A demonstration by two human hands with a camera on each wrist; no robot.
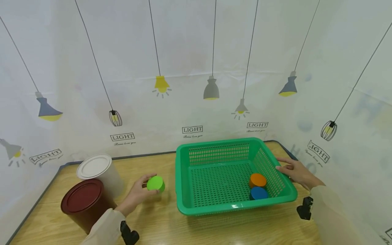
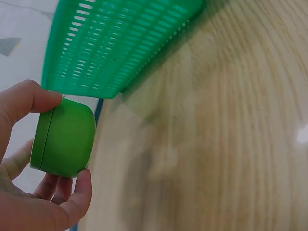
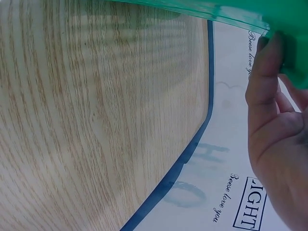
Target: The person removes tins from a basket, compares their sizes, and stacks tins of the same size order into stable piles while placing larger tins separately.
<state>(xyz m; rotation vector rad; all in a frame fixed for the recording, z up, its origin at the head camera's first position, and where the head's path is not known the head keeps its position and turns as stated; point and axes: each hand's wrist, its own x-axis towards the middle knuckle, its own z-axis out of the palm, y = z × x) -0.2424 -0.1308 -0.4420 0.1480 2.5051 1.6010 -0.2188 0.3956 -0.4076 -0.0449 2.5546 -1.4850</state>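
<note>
Left hand pinches the green tub just left of the basket; right hand grips the basket's right side.

The person's left sleeve and right sleeve were plain, pale cream and reached the wrists. The left device, small, black and knobbly, sat by the cuff; the right device, also black, looked angular and blocky. The left hand and right hand were bare.
</note>
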